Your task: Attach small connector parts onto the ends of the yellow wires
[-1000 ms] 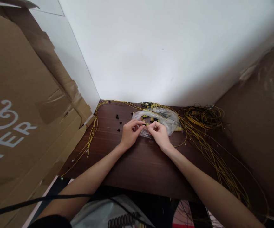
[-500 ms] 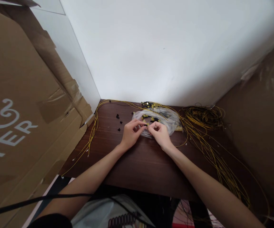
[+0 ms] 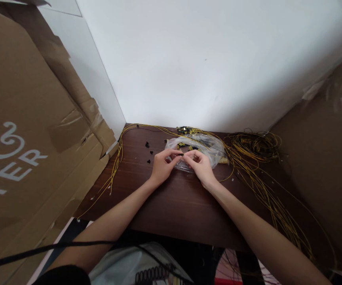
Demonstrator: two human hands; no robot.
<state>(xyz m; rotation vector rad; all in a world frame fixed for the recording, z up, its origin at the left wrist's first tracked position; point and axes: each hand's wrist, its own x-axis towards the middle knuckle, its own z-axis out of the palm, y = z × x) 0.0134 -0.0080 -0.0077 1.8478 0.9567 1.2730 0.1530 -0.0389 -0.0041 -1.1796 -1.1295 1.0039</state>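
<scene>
My left hand (image 3: 162,166) pinches a small black connector-like part (image 3: 181,154) between thumb and fingertips. Right beside it, my right hand (image 3: 202,167) is closed in a pinch, its fingertips meeting the part's right end; what lies inside that pinch is hidden. Both hands are just over the near side of a clear plastic bag (image 3: 217,150), where several small yellow-and-black pieces (image 3: 190,147) show. To the left of my hands, a few loose black pieces (image 3: 147,145) lie on the dark brown table (image 3: 177,209).
Coiled yellow wires (image 3: 254,146) lie at the right and trail over the front edge. More thin yellow wires (image 3: 116,162) run along the back and left. Cardboard (image 3: 55,130) stands at the left, another brown panel (image 3: 322,166) at the right, a white wall (image 3: 189,71) behind.
The yellow bit seen between my fingertips half a second ago no longer shows; the black part is there now. My right fingers have shifted slightly, and both hands stay in place.
</scene>
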